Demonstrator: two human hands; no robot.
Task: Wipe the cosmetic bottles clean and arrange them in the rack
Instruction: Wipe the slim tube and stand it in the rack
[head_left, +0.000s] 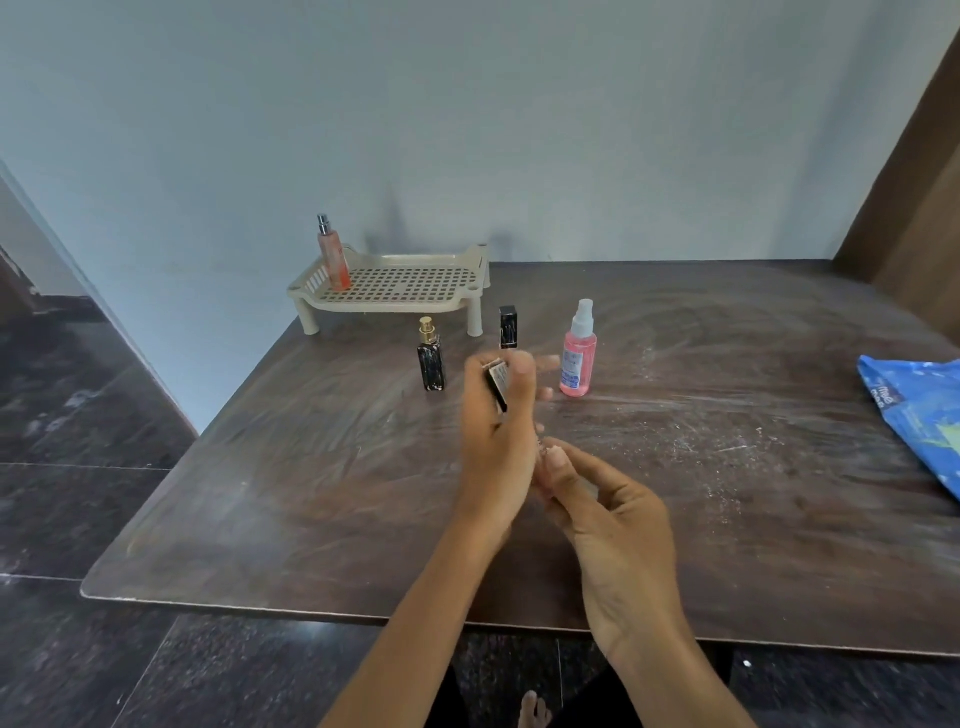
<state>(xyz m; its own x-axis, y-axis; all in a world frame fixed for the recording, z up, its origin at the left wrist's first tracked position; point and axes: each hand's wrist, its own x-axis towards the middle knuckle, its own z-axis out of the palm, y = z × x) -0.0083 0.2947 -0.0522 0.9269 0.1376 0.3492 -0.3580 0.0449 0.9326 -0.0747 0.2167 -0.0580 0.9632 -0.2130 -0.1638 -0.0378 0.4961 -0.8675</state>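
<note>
The small dark bottle (497, 385) is being held above the table's (260, 493) middle, long axis tilting away; the left hand (496, 431) is gripping it. The right hand (597, 499), touching just beneath, is curling fingers; contents unclear. The rack (395, 283) is standing at the far-left corner.

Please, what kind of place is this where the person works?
Probably a room in a home, not a workshop. A dark wooden table stands against a plain painted wall, the floor is dark polished tile, and small cosmetic bottles stand by a beige plastic rack.
</note>
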